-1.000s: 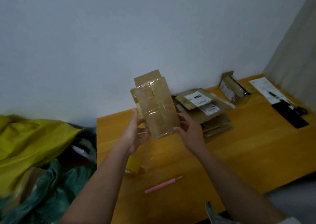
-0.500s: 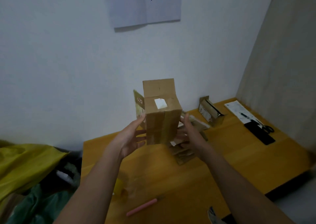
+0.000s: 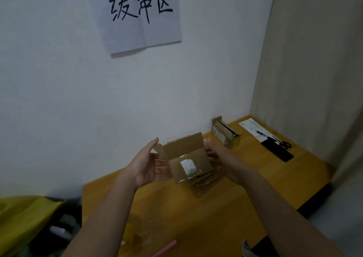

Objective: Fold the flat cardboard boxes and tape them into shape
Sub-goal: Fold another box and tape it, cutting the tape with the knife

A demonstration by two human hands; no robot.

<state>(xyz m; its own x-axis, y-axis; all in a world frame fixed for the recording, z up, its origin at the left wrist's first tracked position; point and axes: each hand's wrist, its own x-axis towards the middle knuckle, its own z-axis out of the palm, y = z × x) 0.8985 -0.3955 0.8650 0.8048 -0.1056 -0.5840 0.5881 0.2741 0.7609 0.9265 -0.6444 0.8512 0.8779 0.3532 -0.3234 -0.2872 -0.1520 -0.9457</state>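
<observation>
At frame centre the left hand (image 3: 149, 166) and right hand (image 3: 222, 158), fingers straight, cradle a formed cardboard box (image 3: 186, 158); judged next: tape its raised flaps.

A yellow wooden table (image 3: 225, 213) stands against the wall. A stack of flat cardboard (image 3: 206, 184) lies at its centre, a small open box (image 3: 225, 134) at one o'clock, a paper sheet (image 3: 253, 128), pen (image 3: 262, 133), scissors (image 3: 284, 144) and black slab (image 3: 279, 151) at two o'clock, a pink stick (image 3: 166, 248) at six
</observation>
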